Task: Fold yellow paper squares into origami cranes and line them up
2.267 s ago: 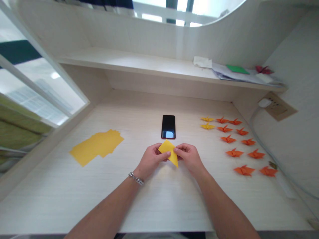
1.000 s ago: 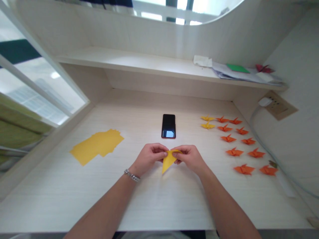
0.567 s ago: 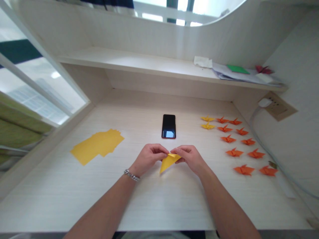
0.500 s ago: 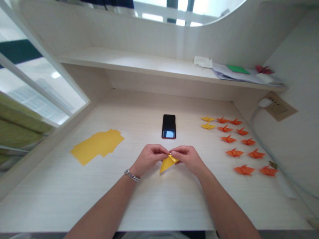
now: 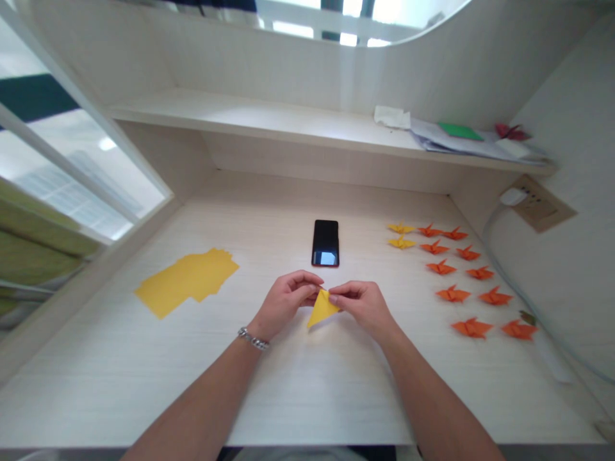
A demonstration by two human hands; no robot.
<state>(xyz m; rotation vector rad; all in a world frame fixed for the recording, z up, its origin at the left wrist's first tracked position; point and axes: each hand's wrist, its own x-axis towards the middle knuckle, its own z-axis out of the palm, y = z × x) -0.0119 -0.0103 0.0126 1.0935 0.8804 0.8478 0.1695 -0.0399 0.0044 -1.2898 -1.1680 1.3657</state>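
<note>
Phone [image 5: 325, 242] lies flat mid-desk [image 5: 288, 397], dark screen up w/ a bright reflection at its near end. Paper [image 5: 321, 312], yellow & folded to a small pointed shape, is just on the near side of the phone, held btwn the two hands, one point aimed toward the person. R hand [image 5: 368, 306], nearside & a bit R of the phone, has thumb & forefinger pinched together on the paper's upper R edge, other fingers curled in under. L hand [image 5: 286, 301], nearside & L of the phone (chain bracelet [image 5: 254, 339] on that wrist), has thumb & forefinger slightly apart by the paper's top corner; can't tell if they grip it, as the other fingertips are partly hidden. Well L of the phone: yellow sheets [image 5: 187, 282], overlapped in a fanned row. R of the phone: two yellow birds [image 5: 401, 243], one behind the other; further R, ten orange birds [image 5: 453, 294] in two rough columns running toward the person. Beyond & above the phone: shelf [image 5: 269, 118], w/ white sheets [image 5: 435, 142] & a green slip [image 5: 460, 132] at its R end.
</note>
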